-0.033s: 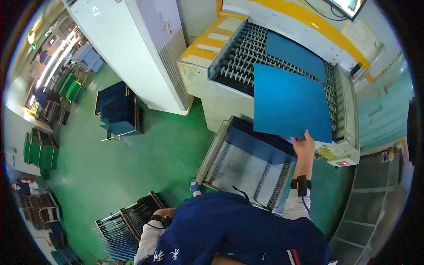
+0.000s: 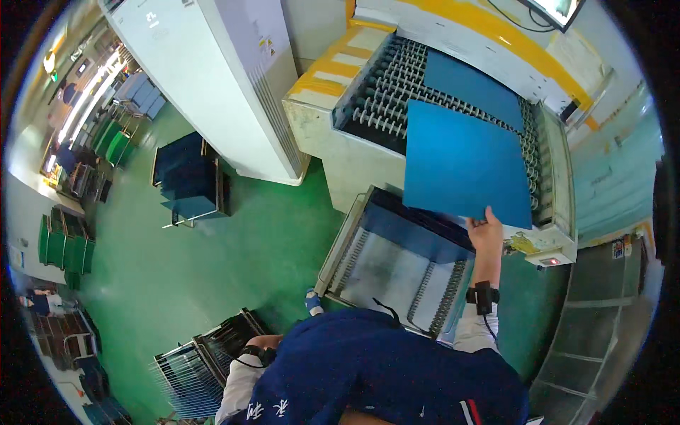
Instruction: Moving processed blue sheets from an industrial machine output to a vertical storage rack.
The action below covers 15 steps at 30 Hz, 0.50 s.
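Note:
My right hand [image 2: 486, 230] is closed on the near edge of a flat blue panel [image 2: 467, 166], with the thumb on top. The panel lies tilted over the roller conveyor [image 2: 379, 106], its near part overhanging the conveyor's front end. Farther back, a second blue panel [image 2: 473, 88] rests on the rollers. Below the held panel stands a slotted rack [image 2: 382, 273] with dark panels upright at its far end. My left hand [image 2: 265, 342] is low at the left, beside a black wire rack [image 2: 205, 361]; its fingers are hidden.
A tall white cabinet unit [image 2: 212, 78] stands left of the conveyor. Beyond it on the green floor is a rack of dark panels [image 2: 188, 173]. Green crates [image 2: 67, 241] are at the far left. A grey framed cart [image 2: 591, 319] stands at the right.
The held blue panel and my right hand have shifted very slightly left and away from me. Nothing else visibly differs.

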### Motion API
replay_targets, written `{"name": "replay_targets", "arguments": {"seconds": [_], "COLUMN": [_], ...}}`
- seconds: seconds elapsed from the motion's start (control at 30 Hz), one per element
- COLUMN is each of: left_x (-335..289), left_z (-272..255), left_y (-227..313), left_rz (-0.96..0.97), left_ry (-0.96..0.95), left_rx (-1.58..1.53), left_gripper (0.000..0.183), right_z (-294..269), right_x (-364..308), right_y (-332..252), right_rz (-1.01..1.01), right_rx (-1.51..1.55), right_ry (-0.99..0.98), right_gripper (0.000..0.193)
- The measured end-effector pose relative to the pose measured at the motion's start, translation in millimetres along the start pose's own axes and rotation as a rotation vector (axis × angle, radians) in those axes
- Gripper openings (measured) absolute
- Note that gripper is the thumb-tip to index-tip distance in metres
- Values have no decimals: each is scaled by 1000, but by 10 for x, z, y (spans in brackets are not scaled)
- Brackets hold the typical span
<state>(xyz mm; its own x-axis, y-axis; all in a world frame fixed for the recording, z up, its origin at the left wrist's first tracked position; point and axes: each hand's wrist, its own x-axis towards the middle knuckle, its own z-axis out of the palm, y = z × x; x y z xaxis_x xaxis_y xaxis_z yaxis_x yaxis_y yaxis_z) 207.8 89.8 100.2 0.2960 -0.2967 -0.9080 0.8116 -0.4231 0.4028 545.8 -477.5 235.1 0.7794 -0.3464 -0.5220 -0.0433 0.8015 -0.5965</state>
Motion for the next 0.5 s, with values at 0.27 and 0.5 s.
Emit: {"name": "replay_targets", "arguments": {"seconds": [0.27,0.5], "left_x": [486,321], "left_z": [-206,-128], "left_y": [-594,-322], "left_rz": [193,219], "left_ry": [-128,-186], "left_rx": [166,213], "left_gripper": [41,53], "right_z": [166,338], "right_x": [31,94], "right_y": [112,168], "right_rz": [103,122], "right_rx": [-287,-363], "right_ry": [-112,-117], "right_gripper": [29,33]}}
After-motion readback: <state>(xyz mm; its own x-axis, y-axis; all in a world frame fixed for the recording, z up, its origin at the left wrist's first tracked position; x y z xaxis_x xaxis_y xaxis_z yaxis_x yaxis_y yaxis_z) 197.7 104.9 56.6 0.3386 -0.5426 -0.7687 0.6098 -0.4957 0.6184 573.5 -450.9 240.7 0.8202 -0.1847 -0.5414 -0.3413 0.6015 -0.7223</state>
